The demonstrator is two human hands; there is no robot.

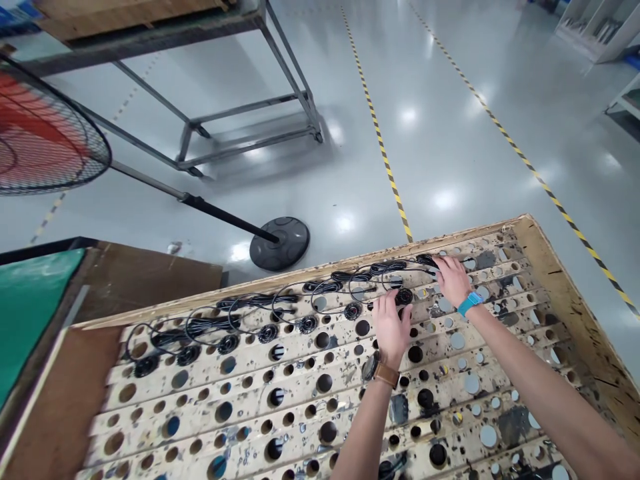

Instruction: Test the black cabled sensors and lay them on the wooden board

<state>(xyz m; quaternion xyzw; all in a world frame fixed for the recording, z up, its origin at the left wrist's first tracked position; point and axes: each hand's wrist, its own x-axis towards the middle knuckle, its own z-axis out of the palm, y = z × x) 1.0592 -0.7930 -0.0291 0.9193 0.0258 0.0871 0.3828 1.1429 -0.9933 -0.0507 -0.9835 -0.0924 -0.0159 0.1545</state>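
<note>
- Along the far edge of a perforated wooden rack, a row of black round discs is lying beside coiled black cables, stretching from the left end toward the right.
- Right of the row's middle, a person's left hand is hovering low over the slats, thumb standing apart from the fingers; the rightmost disc is sitting just beyond the thumb, with any contact impossible to tell.
- Farther right, the right hand is reaching its fingertips to the rightmost cable coil; whether the fingers are clamping on it, one cannot tell.
- At the left wrist, the person is wearing a watch with a brown strap; a blue band is circling the right one.
- Far left, a red fan is standing on a round black base, while a metal cart is holding a wooden crate beyond it.
- Past the rack, yellow-and-black tape is running across the glossy floor.
</note>
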